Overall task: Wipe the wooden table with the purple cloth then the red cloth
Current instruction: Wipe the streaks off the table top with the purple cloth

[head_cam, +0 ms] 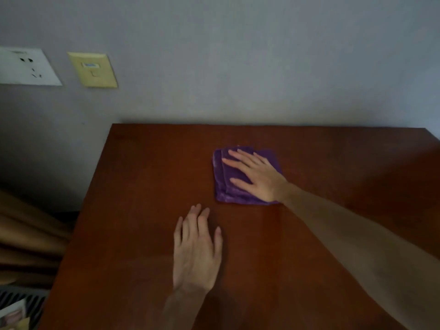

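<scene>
— Where is the purple cloth [227, 184]?

— It lies folded into a rough square on the wooden surface [133, 210], toward the far middle, directly beneath the right hand [256, 177]. Its layered edges show on the side past that hand's fingertips.

— And how does that grip stand?

— The right hand lies flat on top of the cloth, fingers straight and spread apart, palm pressing down; nothing is curled round the fabric. The forearm runs back toward the near right corner of the view.

— The other hand?

— The left hand [196, 251] rests palm-down on the bare wood, nearer the person and slightly left of the right hand, just short of the cloth's near edge and not touching it. Its fingers are straight and close together, holding nothing.

— What lies farther out?

— Beyond the right hand's fingertips the surface meets a grey wall [238, 55]. Far to the left of both hands, the wall carries a white socket plate [27, 66] and a yellowish switch plate [92, 70]. Low at the left, brown curtain folds [28, 234] hang beside the surface.
</scene>
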